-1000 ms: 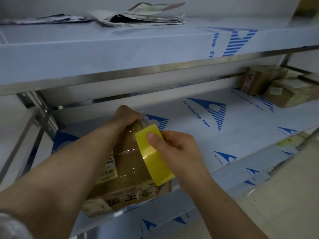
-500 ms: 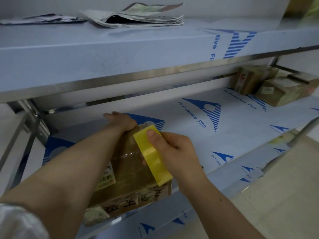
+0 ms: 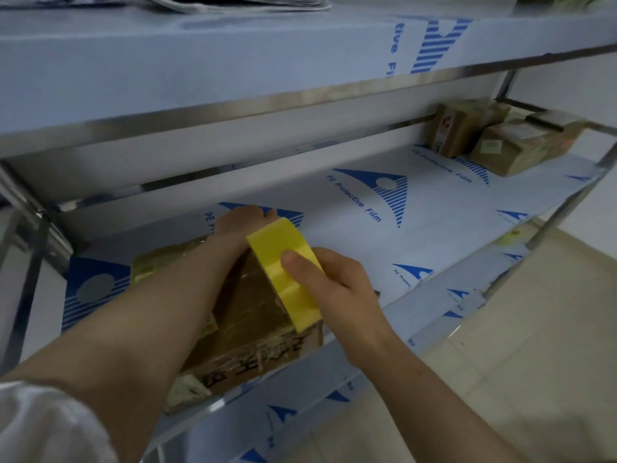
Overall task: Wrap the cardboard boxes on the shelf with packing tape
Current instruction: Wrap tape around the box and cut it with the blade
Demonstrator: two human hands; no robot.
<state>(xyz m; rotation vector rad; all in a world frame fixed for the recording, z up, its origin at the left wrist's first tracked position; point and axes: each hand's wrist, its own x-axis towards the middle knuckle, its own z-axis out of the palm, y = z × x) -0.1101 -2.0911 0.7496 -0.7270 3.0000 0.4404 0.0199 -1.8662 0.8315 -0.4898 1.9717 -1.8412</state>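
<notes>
A brown cardboard box (image 3: 253, 322) with glossy tape over its top lies at the front left of the middle shelf (image 3: 384, 248). My left hand (image 3: 243, 218) rests over the box's far edge, fingers curled down behind it. A yellow roll of packing tape (image 3: 283, 269) stands on edge on top of the box. My right hand (image 3: 330, 289) grips the roll, thumb pressed on its outer face. My left forearm hides the box's left half.
Several taped cardboard boxes (image 3: 497, 138) sit at the shelf's far right corner. The upper shelf (image 3: 233, 68) overhangs close above and carries newspapers (image 3: 240, 1). A steel upright (image 3: 561, 212) stands at the right front. A lower shelf (image 3: 434, 315) and tiled floor (image 3: 534, 345) lie below.
My left hand slid from on top of the box to its far edge. The roll, in my right hand, has moved little on the box. The view tilted downward.
</notes>
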